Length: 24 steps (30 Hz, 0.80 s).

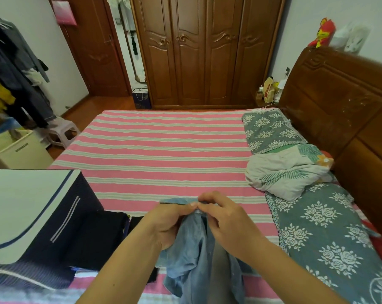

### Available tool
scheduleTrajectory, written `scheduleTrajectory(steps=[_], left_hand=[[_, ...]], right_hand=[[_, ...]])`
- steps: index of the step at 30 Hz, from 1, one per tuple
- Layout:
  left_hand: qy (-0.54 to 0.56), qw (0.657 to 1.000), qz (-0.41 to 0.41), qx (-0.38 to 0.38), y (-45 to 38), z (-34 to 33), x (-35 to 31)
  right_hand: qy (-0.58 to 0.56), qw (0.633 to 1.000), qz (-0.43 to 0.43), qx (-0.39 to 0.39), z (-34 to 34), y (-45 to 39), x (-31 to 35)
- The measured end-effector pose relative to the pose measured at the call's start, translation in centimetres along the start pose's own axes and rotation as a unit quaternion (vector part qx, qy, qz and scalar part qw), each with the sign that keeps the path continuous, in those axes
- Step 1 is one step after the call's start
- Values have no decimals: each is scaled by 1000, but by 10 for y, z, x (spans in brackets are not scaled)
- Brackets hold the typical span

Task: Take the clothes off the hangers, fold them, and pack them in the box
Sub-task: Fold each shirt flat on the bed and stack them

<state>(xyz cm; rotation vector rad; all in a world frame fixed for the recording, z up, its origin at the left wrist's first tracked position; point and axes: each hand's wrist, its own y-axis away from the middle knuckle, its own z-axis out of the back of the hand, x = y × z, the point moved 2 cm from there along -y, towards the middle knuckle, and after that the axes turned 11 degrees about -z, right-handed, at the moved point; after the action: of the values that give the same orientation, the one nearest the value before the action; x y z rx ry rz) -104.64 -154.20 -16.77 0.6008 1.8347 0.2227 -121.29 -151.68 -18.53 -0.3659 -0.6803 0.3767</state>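
— So, nearest first: what are the hands doing?

— Both hold a blue shirt point(194, 255) at the bed's near edge. The left hand point(166, 224) has its fingers point(185, 208) curled, pinching the shirt's top edge, with more cloth bunched in the palm. The right hand point(225, 220) pinches the same edge just beside it, fingertips almost touching the left's. The shirt hangs down between the forearms, off the bottom of the view.

— Any hanger in it?

— Can't tell; none shows in the cloth.

— And the box?

— At the bed's point(163, 150) near-left corner: a dark box point(76, 216) with its white-lined lid point(21, 213) tipped up. Dark folded clothes point(106, 235) lie inside, close to the left forearm.

— What's on the right?

— A grey floral cover point(317, 238) runs along the right edge, with a crumpled leaf-print quilt point(284, 174) on it and a floral pillow point(271, 130) at the far-right corner, against the wooden headboard point(339, 102).

— Further back?

— Past the left edge, a cream bin point(21, 150), a pale stool point(62, 130) and a rack of hanging clothes point(14, 69), dark ones and a yellow one. Beyond the far edge stand a brown wardrobe point(205, 51) and an open door point(93, 47).
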Motion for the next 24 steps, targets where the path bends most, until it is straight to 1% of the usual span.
scheduleTrajectory(steps=[3,5,9,11,12,13,14,15,16,17,18,19,20,21,22,23,24], left_hand=[[-25,996,-63,-52,0,4,-1],[-42,991,-98,-78,-1,5,1],[-28,987,-130,-94,1,2,6],[-58,980,-172,-86,3,4,8],[-103,973,-193,-73,2,8,10],[-164,961,-215,-58,2,11,10],[-230,944,-235,-36,4,13,9],[-291,922,-256,-6,5,13,8],[-343,899,-271,34,8,10,7],[-397,872,-276,80,10,4,7],[-456,837,-274,126,14,-1,7],[-520,789,-280,169,18,-8,7],[-578,734,-295,202,21,-13,9],[-622,680,-316,225,23,-17,13],[-651,634,-341,240,23,-21,17],[-672,593,-364,251,22,-22,25],[-691,555,-387,256,21,-24,33]], right_hand=[[-19,1000,-22,-8,-14,3,7],[-44,997,-53,-22,-19,4,10],[-68,993,-83,-50,-25,3,10],[-106,986,-127,-30,-23,1,8],[-145,974,-171,-3,-18,0,7],[-204,949,-236,43,-11,-3,9],[-275,908,-304,89,-3,-6,12],[-332,863,-364,112,3,-11,13],[-357,829,-413,117,9,-18,11],[-365,801,-458,127,15,-25,5],[-364,773,-496,156,19,-32,-4],[-355,744,-525,213,19,-39,-11],[-333,714,-546,285,19,-42,-15],[-286,698,-550,358,14,-41,-19],[-212,701,-537,419,8,-40,-22],[-137,712,-517,455,0,-37,-24],[-78,726,-499,466,-9,-35,-26]])
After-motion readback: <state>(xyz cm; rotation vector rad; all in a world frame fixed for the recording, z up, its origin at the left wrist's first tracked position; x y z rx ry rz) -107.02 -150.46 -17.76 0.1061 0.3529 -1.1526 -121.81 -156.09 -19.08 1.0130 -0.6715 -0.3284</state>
